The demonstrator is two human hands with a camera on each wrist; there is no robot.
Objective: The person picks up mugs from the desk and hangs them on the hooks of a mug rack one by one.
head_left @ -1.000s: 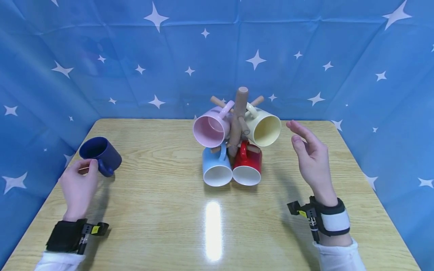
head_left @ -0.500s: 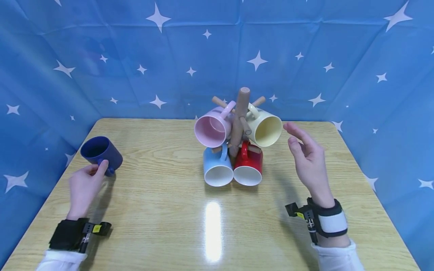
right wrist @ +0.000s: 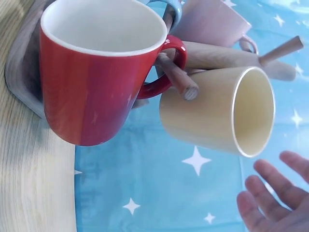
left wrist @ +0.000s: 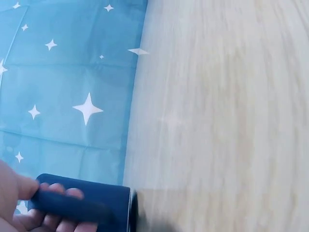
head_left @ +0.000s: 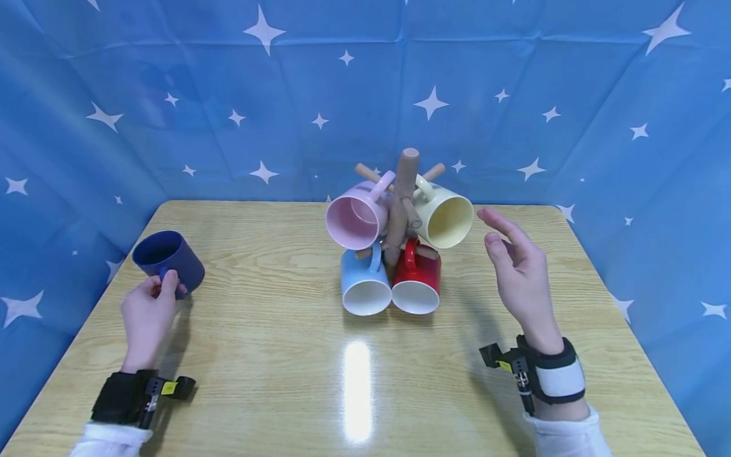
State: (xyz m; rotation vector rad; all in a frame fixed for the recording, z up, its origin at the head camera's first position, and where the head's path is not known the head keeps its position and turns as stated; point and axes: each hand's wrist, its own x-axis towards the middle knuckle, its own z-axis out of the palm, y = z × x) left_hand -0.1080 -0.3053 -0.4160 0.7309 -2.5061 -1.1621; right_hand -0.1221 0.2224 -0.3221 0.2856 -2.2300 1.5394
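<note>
At the table's left side stands a dark blue mug [head_left: 178, 255], its handle toward me. My left hand [head_left: 150, 314] grips that handle; in the left wrist view the fingers [left wrist: 67, 224] pass through it with the thumb on its end. Four-armed spread aside, a wooden mug tree [head_left: 407, 174] carries a pink mug [head_left: 354, 219] and a cream mug [head_left: 448, 216] above, with a light blue mug [head_left: 365, 282] and a red mug [head_left: 417, 282] below. My right hand [head_left: 522, 276] is raised beside the cream mug, fingers extended and holding nothing.
A light wooden table [head_left: 274, 355] lies under everything, with a bright reflection at its front middle. Blue cloth [head_left: 320, 82] with white stars rises behind and along both sides. The mug tree's pegs stick out among the mugs, one toward me.
My left hand has moved right and closed its fingers round the dark blue mug's handle. My right hand has shifted slightly left toward the cream mug. The mugs stay where they were.
</note>
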